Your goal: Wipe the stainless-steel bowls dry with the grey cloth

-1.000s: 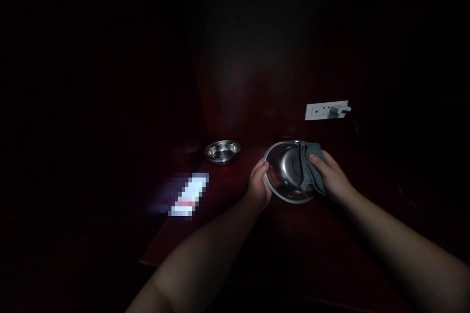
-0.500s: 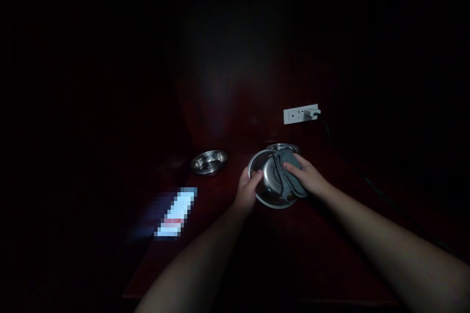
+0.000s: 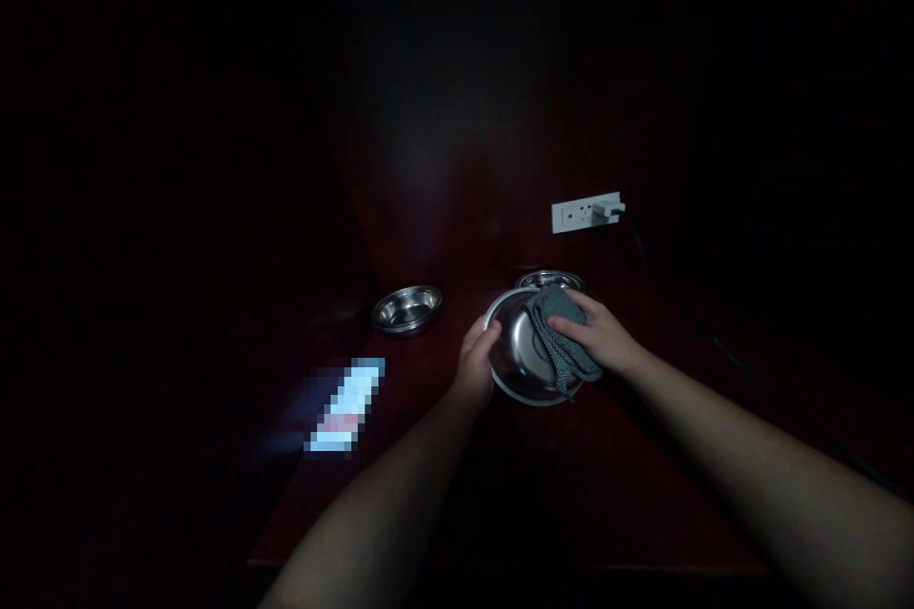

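A shiny metal bowl (image 3: 508,352) is held tilted, its inside facing me. My left hand (image 3: 475,366) grips its left rim, thumb over the edge and fingers behind. Across the bowl's right side lies a grey cloth (image 3: 567,333) with a ribbed part hanging down. My right hand (image 3: 596,333) is closed on that cloth at the right rim, thumb on top; its other fingers are partly hidden behind cloth and bowl.
A metal dish (image 3: 407,312) stands at the left on the dark red table (image 3: 628,495). Another metal dish (image 3: 549,280) sits behind the bowl, partly covered. A pixelated bright screen (image 3: 347,409) lies near the left edge. On the wall, a white socket (image 3: 586,213) holds a plug with a cable.
The view has shifted, so everything sits further left than a second ago. My right hand and the cloth have moved slightly over the bowl's right side; my left hand keeps hold of the rim.
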The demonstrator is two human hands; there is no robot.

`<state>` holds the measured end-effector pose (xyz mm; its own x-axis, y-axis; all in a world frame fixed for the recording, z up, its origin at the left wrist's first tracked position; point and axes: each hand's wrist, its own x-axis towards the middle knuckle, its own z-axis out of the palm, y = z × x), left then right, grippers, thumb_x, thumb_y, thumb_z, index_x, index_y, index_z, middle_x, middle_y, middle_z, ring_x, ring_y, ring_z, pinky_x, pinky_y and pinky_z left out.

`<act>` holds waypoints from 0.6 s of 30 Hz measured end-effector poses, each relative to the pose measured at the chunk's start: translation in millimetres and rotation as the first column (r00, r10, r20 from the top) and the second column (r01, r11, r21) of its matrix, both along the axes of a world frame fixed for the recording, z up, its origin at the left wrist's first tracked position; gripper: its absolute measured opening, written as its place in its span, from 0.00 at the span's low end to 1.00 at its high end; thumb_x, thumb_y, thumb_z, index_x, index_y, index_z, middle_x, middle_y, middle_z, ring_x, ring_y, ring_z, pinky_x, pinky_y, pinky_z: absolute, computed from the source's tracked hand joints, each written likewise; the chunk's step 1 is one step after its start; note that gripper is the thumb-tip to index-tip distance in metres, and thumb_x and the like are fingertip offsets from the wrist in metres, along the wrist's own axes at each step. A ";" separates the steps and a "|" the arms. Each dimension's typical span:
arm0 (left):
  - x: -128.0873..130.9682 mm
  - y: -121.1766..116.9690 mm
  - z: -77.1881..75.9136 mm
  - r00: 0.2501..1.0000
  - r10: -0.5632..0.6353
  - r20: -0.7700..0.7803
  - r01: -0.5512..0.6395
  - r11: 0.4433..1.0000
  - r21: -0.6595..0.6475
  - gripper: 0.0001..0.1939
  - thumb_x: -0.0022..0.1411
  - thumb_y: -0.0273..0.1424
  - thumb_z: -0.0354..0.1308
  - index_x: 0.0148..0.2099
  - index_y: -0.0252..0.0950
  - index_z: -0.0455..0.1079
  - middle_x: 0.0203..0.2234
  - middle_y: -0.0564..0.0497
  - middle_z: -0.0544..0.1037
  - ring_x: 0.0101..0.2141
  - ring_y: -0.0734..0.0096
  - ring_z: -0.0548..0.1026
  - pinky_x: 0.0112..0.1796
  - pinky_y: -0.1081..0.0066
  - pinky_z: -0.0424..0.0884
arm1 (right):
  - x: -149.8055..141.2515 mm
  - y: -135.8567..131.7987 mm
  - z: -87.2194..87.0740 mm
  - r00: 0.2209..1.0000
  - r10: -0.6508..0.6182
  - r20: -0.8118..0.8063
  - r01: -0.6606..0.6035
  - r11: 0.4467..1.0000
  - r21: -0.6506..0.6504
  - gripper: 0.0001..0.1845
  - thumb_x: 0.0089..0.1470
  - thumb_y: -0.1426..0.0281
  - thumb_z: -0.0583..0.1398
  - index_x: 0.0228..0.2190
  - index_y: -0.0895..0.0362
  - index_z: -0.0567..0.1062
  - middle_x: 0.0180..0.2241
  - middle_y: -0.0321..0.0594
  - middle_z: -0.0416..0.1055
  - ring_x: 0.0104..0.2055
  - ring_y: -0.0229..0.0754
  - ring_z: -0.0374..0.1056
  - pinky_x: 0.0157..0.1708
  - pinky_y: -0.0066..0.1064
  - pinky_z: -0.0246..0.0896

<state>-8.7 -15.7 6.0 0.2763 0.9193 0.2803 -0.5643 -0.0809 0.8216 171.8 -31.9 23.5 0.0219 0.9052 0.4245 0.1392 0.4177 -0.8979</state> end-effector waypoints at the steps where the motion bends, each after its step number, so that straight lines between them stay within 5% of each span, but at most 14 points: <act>1: 0.8 -0.7 0.3 0.999 -0.013 0.031 0.013 1.000 -0.015 0.19 0.53 0.38 0.58 0.46 0.35 0.71 0.40 0.46 0.78 0.43 0.59 0.74 0.46 0.61 0.66 | 0.4 1.3 -1.1 1.000 -0.005 -0.022 0.005 1.000 -0.013 0.25 0.41 0.58 0.65 0.42 0.55 0.72 0.36 0.40 0.74 0.37 0.46 0.70 0.41 0.41 0.67; 9: 0.9 -7.3 3.0 0.972 -0.174 0.156 0.172 0.985 0.024 0.20 0.56 0.39 0.55 0.49 0.35 0.67 0.45 0.44 0.74 0.45 0.59 0.72 0.45 0.62 0.68 | 2.2 6.6 -1.9 0.969 -0.180 -0.168 0.178 0.984 -0.025 0.25 0.39 0.57 0.65 0.40 0.54 0.72 0.37 0.40 0.74 0.39 0.47 0.71 0.42 0.42 0.65; 14: -1.9 -13.3 1.3 0.991 -0.114 -0.071 0.113 0.993 -0.024 0.24 0.53 0.36 0.60 0.52 0.41 0.63 0.43 0.49 0.72 0.39 0.66 0.73 0.37 0.68 0.70 | 0.0 7.5 -4.2 0.935 -0.323 -0.143 0.331 0.943 0.034 0.26 0.38 0.54 0.65 0.38 0.53 0.68 0.36 0.39 0.71 0.39 0.46 0.69 0.41 0.41 0.65; 18: -3.2 -11.8 -1.6 0.976 -0.090 -0.199 0.080 0.995 -0.058 0.27 0.50 0.38 0.63 0.52 0.44 0.61 0.42 0.50 0.71 0.35 0.68 0.73 0.34 0.69 0.69 | 0.5 6.3 -3.8 0.947 -0.309 -0.089 0.314 0.948 0.047 0.24 0.39 0.53 0.64 0.36 0.52 0.66 0.35 0.38 0.70 0.37 0.46 0.68 0.39 0.39 0.65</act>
<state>-11.9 -27.5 4.4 0.4005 0.9011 0.1664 -0.3904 0.0035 0.9207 172.3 -25.6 19.6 0.3346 0.8210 0.4626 0.2006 0.4177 -0.8862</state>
